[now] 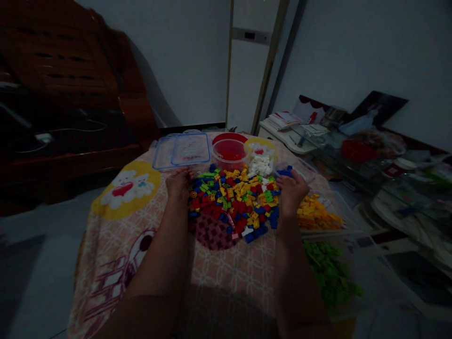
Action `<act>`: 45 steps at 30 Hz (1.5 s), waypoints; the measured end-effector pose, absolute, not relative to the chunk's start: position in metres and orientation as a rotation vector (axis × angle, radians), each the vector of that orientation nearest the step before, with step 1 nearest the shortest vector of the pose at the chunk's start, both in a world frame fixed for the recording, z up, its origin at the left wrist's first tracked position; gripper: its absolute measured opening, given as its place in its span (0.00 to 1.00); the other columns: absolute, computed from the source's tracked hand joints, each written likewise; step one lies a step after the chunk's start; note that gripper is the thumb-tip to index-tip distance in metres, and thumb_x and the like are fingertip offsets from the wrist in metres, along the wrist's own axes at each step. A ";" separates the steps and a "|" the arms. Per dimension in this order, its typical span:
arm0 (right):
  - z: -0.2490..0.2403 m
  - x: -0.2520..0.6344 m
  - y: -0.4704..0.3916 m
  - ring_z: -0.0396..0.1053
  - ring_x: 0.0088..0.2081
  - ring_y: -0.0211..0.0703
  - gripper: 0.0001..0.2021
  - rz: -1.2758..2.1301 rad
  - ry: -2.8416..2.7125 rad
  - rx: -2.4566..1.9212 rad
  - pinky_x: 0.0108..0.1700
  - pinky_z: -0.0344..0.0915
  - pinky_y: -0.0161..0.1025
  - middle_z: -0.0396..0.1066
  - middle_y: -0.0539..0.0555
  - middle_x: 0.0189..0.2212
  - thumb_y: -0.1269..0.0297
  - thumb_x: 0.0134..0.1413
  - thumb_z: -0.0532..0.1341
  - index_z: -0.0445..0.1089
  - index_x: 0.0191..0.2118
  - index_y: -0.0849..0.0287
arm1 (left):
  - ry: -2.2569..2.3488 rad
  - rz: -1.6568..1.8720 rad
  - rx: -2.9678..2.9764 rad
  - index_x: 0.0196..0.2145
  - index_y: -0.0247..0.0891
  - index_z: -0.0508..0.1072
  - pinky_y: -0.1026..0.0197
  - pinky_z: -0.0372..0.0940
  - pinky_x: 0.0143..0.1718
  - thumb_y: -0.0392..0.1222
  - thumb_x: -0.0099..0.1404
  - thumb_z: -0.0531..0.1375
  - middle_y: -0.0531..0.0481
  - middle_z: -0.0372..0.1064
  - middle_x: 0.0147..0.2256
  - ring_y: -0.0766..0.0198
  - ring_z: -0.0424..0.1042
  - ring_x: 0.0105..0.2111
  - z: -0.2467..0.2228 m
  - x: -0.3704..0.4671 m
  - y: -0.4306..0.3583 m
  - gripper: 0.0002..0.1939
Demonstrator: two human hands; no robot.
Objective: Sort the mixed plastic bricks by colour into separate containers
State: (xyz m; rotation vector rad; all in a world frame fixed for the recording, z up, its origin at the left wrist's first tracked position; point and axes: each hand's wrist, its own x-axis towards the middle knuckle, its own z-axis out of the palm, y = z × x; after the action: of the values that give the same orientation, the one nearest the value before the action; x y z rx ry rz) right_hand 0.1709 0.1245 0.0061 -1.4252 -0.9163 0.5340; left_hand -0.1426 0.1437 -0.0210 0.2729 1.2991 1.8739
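Note:
A wide pile of mixed toy bricks [229,190] in red, yellow, blue and green lies on the patterned tablecloth. At the pile's left edge is my left hand [180,180], its fingers curled; whether it holds anything is too dark to tell. My right hand [293,186] is at the right edge, fingers apart, beside a clear container with blue bricks [285,171]. White bricks [261,165] are heaped behind the pile. Yellow bricks [318,213] fill a clear tray right of my right wrist, and green bricks [328,270] lie in another beside my right forearm.
A round clear tub [230,153] with red pieces stands at the back, left of the white bricks. Clear lids with blue rims [181,150] lie at the back left. A cluttered glass table [353,165] stands to the right, a wooden bench [130,113] to the left.

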 end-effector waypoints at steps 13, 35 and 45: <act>0.019 0.153 0.105 0.70 0.22 0.38 0.16 0.860 -1.809 -1.824 0.27 0.63 0.32 0.74 0.48 0.22 0.73 0.47 0.63 0.78 0.43 0.59 | 1.292 1.901 0.262 0.26 0.32 0.71 0.70 0.66 0.25 0.24 0.48 0.58 0.50 0.69 0.23 0.71 0.68 0.22 -0.023 -0.142 0.146 0.08; 0.023 0.153 0.104 0.67 0.26 0.36 0.11 1.042 -1.917 -1.628 0.30 0.60 0.31 0.70 0.45 0.21 0.73 0.40 0.66 0.78 0.34 0.63 | 1.294 1.878 0.256 0.26 0.32 0.71 0.71 0.65 0.25 0.24 0.49 0.56 0.50 0.70 0.23 0.71 0.68 0.21 -0.021 -0.143 0.144 0.08; 0.018 0.151 0.105 0.65 0.24 0.35 0.06 1.080 -1.856 -1.610 0.28 0.58 0.31 0.67 0.43 0.19 0.72 0.39 0.67 0.72 0.28 0.60 | 1.286 1.889 0.278 0.27 0.31 0.71 0.70 0.66 0.24 0.24 0.48 0.58 0.50 0.69 0.22 0.71 0.67 0.21 -0.026 -0.144 0.147 0.08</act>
State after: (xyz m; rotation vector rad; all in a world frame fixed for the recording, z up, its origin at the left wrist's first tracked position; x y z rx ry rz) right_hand 0.1513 0.1047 0.0185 -1.6099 -1.8558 1.0803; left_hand -0.1445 0.1469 -0.0257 0.2779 1.2858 1.8886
